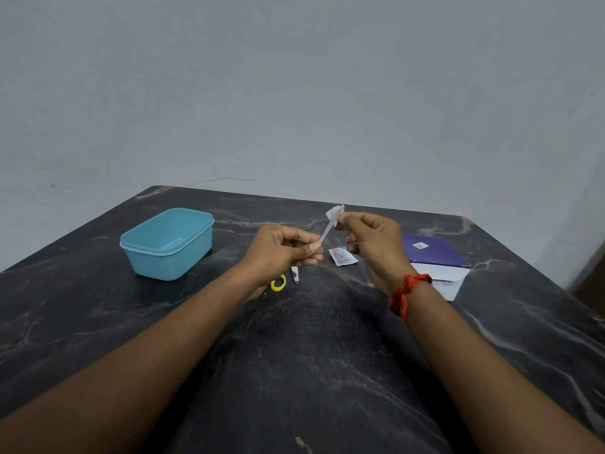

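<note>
**Just above the dark marbled stone table [311, 355], a thin white paper strip [328, 227] pinched at both ends**

Around the work, a light blue rectangular plastic box [167, 244] stands open-topped at the left, well apart from the hands. A small white printed sachet [342, 257] lies flat on the table below the strip. A purple and white paper packet [435, 260] lies at the right, partly behind the right wrist, which wears a red thread band [406, 290]. A short white rolled scrap [295, 275] lies just beside a yellow plastic ring [278, 283].

The left wrist covers part of that ring, so what it belongs to cannot be told. The print on the sachet is too small to read.

The strip slants up to the right, off the table, between the two hands. The left hand [281, 250] pinches its lower end between thumb and forefinger. The right hand [373, 244] pinches its upper end, where a wider crumpled bit of paper sticks out beyond the fingertips.
</note>
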